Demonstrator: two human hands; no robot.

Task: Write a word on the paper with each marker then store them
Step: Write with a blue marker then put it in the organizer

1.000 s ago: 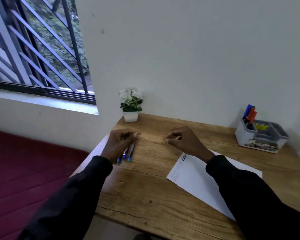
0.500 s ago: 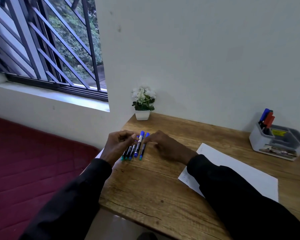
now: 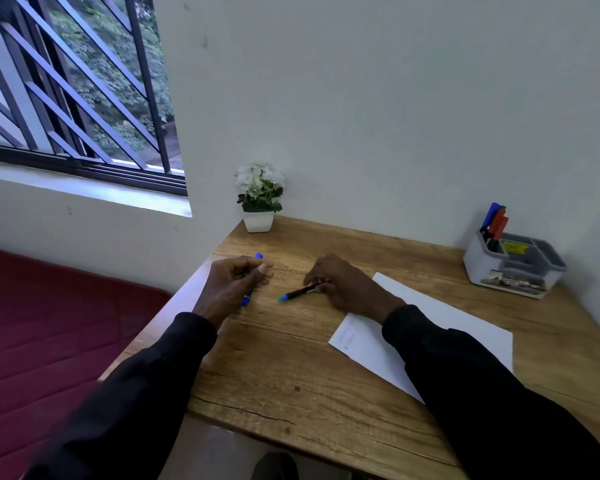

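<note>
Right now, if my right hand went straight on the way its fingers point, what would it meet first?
Probably the left hand, which grips a blue marker. The right hand, holding a green-tipped marker, points left toward it, though depth is unclear.

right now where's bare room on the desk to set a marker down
Bare wood between plant pot and organizer, and at the near edge between the sleeves. Crowded around left hand and right hand, both holding markers.

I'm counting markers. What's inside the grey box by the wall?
In the grey box, blue- and red-capped markers stand at the left, a yellow label beside them. Its wall hides their lower ends.
</note>
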